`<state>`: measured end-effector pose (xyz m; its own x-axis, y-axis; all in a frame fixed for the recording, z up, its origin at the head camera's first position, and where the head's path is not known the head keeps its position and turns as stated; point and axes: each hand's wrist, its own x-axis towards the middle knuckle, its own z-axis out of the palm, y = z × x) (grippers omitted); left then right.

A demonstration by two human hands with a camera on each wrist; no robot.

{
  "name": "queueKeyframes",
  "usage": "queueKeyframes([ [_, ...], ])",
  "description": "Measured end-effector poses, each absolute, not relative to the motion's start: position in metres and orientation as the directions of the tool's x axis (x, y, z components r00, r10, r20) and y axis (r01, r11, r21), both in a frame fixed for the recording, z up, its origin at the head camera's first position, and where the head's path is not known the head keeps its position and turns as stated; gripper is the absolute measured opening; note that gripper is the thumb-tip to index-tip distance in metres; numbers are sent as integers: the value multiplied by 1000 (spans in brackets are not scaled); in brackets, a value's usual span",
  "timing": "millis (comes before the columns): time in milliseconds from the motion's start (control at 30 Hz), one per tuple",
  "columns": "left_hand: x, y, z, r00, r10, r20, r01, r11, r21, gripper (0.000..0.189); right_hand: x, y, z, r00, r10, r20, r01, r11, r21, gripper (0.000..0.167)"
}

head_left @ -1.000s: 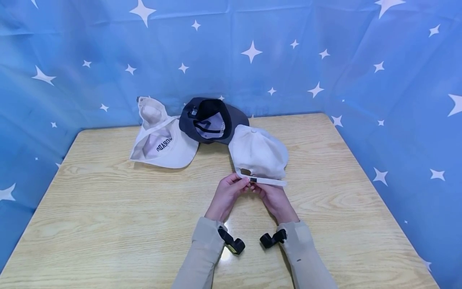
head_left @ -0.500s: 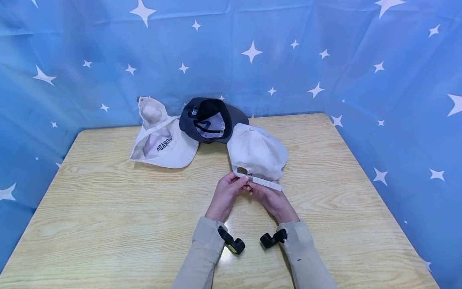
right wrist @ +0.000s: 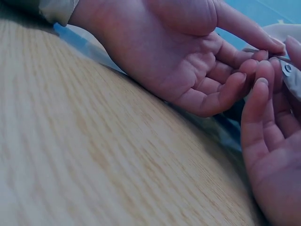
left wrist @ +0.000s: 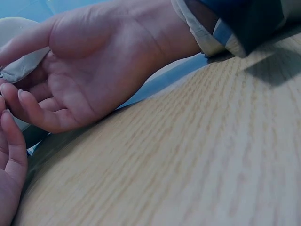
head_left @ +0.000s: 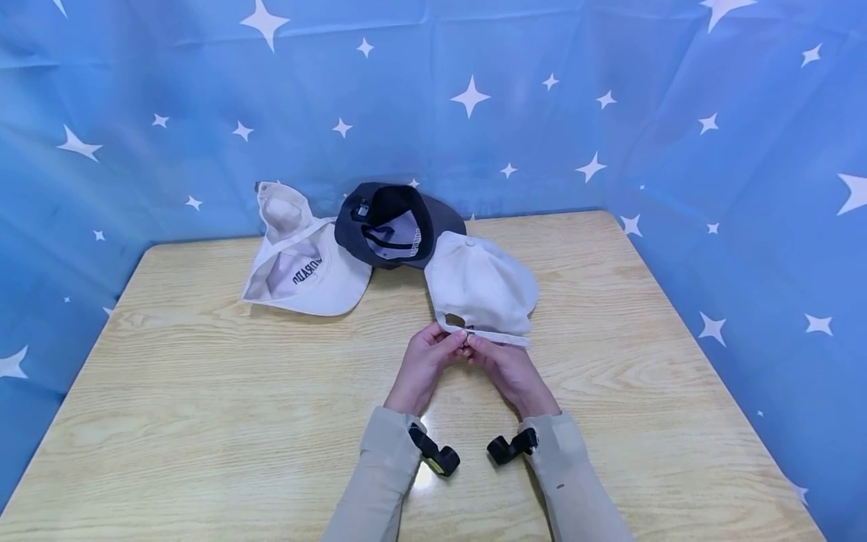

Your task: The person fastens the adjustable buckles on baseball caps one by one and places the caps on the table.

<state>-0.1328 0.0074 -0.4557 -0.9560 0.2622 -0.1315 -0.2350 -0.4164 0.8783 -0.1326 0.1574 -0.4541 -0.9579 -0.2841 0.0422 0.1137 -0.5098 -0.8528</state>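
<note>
Behind everything hangs a blue starry cloth (head_left: 406,143), then comes the wood-grained counter (head_left: 203,421). Toward its far side, a lettered white cap (head_left: 328,282) and a dark cap (head_left: 395,233) touch; the plain white cap (head_left: 482,282) meets the dark one's brim, nearer me. My left grip (head_left: 427,365) and right grip (head_left: 508,369), fingertips together, both pinch its back strap (head_left: 501,338).

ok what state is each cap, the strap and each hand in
held white cap: outside showing, back opening facing the hands
strap: pinched; cannot tell whether fastened
dark cap: resting, inside showing
white cap at left: resting, inside showing
left hand: pinches the strap
right hand: pinches the strap
</note>
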Motion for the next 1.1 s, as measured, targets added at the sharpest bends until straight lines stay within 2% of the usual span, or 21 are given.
queueKeyframes([
  [233, -134, 8, -457, -956, 269, -118, -229, -429, 874, 33, -133, 159, -451, -967, -248, 60, 74, -498, -864, 11],
  [800, -135, 9, -457, -960, 263, -98, -210, -438, 874, 29, -132, 159, -451, -987, -162, -6, 72, -401, -913, 3],
  [1100, -135, 7, -458, -959, 271, -86, -216, -498, 840, 31, -132, 161, -452, -967, -253, 31, 90, -454, -887, 11],
])
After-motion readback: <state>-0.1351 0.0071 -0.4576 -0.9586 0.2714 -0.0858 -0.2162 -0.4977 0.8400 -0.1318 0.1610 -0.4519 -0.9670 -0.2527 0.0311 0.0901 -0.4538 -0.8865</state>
